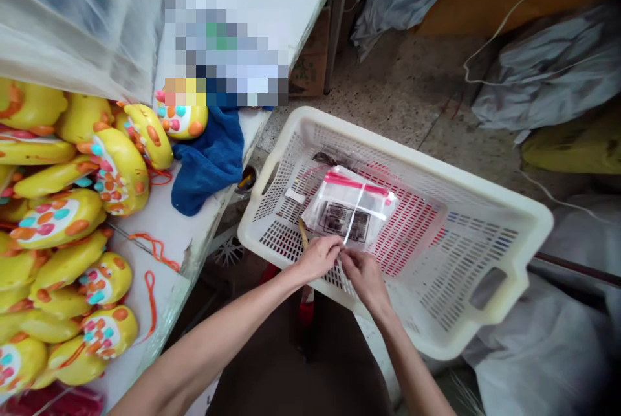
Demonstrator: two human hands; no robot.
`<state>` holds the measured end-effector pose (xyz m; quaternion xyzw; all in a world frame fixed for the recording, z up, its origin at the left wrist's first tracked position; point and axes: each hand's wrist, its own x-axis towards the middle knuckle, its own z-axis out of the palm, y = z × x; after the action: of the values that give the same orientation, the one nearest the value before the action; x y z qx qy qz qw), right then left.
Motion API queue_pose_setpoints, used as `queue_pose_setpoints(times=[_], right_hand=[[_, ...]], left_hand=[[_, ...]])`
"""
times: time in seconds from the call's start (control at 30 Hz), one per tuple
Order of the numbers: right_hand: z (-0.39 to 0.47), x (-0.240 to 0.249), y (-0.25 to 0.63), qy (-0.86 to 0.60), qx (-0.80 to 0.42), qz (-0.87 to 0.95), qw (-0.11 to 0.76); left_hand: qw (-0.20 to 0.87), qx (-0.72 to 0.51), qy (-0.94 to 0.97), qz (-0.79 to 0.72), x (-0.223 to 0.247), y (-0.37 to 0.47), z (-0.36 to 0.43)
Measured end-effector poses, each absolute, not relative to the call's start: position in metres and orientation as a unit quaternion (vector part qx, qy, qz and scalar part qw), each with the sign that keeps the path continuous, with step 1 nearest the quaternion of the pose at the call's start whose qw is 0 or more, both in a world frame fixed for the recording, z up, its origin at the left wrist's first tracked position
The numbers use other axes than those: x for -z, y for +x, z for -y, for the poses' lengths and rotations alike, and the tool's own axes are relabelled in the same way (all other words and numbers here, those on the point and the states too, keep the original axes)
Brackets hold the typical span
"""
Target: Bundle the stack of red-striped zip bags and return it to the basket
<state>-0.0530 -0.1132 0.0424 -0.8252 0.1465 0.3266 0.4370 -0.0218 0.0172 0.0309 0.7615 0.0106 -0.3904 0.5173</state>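
A bundle of clear plastic bags [339, 209] with red top strips and a printed dark box rests in the white plastic basket [412, 151]. A thin white strap [356, 209] runs across the bundle. At its lower end my left hand [321, 255] and my right hand [363, 273] meet, fingertips close together. Both hands are pinched on the strap, at the near edge of the bags. Exactly how the strap lies between the fingertips is too small to tell.
Yellow painted figures [58, 215] with orange cords crowd the white table [165, 299] on the left, beside a blue cloth [211, 157]. Wrapped grey sacks [548, 73] lie on the floor at right. A cardboard box [310, 57] stands beyond the basket.
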Motion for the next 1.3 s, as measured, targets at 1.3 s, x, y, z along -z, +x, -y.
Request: queue_pose_setpoints(times=[1.3], right_hand=[[0.157,-0.012,0.127,-0.928,-0.347,-0.030,0.132]], left_hand=[[0.367,0.478,0.798,0.007,-0.033,-0.021,-0.005]])
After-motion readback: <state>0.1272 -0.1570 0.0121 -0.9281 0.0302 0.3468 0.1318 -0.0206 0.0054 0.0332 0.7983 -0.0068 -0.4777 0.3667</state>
